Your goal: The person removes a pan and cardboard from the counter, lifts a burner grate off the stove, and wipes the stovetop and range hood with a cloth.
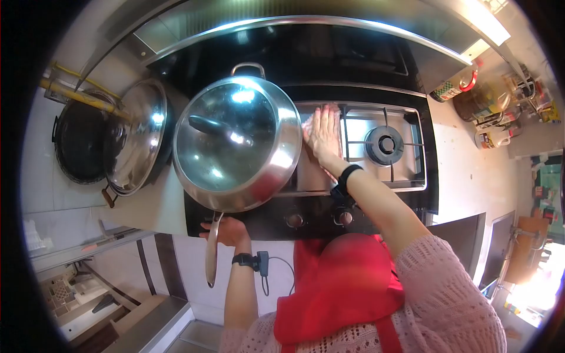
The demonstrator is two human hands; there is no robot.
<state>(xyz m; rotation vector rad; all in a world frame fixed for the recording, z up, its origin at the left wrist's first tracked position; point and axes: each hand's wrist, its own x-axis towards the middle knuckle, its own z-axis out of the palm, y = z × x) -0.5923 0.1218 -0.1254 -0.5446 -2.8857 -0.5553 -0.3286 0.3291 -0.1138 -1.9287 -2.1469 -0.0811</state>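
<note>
You are laying your right hand (pixel 322 135) flat over a pinkish cloth (pixel 336 120), its fingers stretching out straight and its palm pressing down rather than curling around anything. The cloth is lying on the metal top of the gas stove (pixel 316 219), mostly hiding under that hand, between the lidded pan (pixel 268 191) and the right burner (pixel 386 146). Judging by this pose, you are wiping the metal there.

Your left hand (pixel 235 231) is sitting low at the lidded pan, behind its long handle (pixel 212 259), with some fingertips showing past the handle's left side. The handle is hiding part of that hand, so I am not managing to tell whether it is gripping or only touching. The lidded pan is covering the left part of the gas stove, its glass lid (pixel 220 162) sitting on top and its handle pointing toward you; whether it is resting there or leaning on your left hand, the view is not showing.

By the look of it, the next move is calling for a flat, steady palm on the cloth while your left hand is minding the pan. The pan support (pixel 385 119) is standing just right of the cloth, so a stroke that way is needing care around its bars, where the fabric could be catching; the metal under the pan is lying out of reach
</note>
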